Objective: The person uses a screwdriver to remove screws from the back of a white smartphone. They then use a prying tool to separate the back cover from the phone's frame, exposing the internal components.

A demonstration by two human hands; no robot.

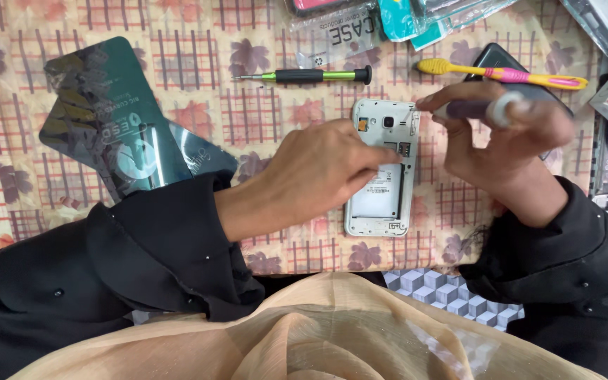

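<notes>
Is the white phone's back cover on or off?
Off. The white phone lies face down with its battery bay, card slots and camera exposed; the left hand rests on it.

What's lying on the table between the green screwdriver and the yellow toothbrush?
Nothing, as the head view shows it: from the green screwdriver to the yellow toothbrush there is only bare patterned tablecloth. The opened white phone lies just below that gap.

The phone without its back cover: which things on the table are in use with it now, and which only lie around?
In use:
- white phone, back open, under the left hand
- purple-handled tool, held in the right hand

Lying about:
- green and black screwdriver
- yellow and pink toothbrush
- dark back cover
- dark green packets
- packaged cases
</notes>
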